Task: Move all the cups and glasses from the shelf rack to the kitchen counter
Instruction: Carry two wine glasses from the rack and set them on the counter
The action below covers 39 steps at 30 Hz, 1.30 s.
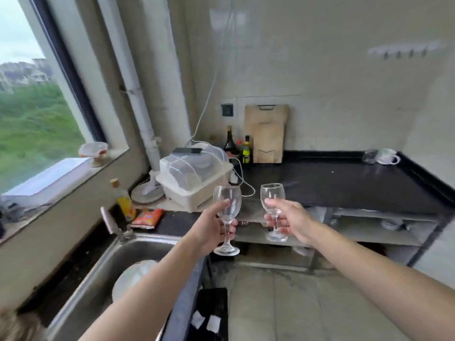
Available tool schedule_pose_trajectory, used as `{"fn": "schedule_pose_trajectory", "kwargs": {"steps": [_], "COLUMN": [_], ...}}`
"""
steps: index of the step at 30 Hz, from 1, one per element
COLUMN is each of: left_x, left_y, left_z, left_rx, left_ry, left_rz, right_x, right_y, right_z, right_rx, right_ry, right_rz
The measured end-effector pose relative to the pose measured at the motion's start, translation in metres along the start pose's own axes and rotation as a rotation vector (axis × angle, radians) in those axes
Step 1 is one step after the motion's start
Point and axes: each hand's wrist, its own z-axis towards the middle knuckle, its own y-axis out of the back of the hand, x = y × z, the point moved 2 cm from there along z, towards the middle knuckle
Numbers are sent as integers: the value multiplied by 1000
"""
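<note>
My left hand (213, 225) grips a clear wine glass (227, 198) by its stem and lower bowl, upright, in the air over the sink's right edge. My right hand (290, 219) holds a second clear wine glass (272, 194) the same way, just in front of the black kitchen counter (344, 183). At the counter's far right corner stand a white mug (387, 156) and a small clear glass (369, 156). No shelf rack with cups shows in this view.
A steel sink (103, 271) with a white bowl and a faucet lies lower left. A white dish box (194, 178) with a phone on top, bottles, an oil bottle (124, 200), a snack packet and cutting boards (267, 134) crowd the counter's left end. Open shelves run under the counter.
</note>
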Motion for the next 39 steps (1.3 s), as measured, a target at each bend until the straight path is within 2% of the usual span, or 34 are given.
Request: {"fn": "schedule_pose_trajectory", "kwargs": {"steps": [8, 15, 24, 31, 39], "left_x": [20, 56, 76, 85, 76], "left_y": [-105, -219, -330, -367, -414], "left_z": [157, 285, 432, 539, 700], "left_rx": [196, 331, 342, 302, 319], "left_ry": [220, 286, 325, 386, 386], "left_rz": [94, 218, 258, 278, 280], "right_x": [-25, -48, -42, -49, -34], "right_y": [151, 295, 457, 536, 628], "right_z": [35, 82, 178, 258, 370], "right_rx": [-257, -398, -466, -468, -557], "right_ry": [-96, -148, -183, -233, -284], "right_rz": [91, 155, 149, 139, 99]}}
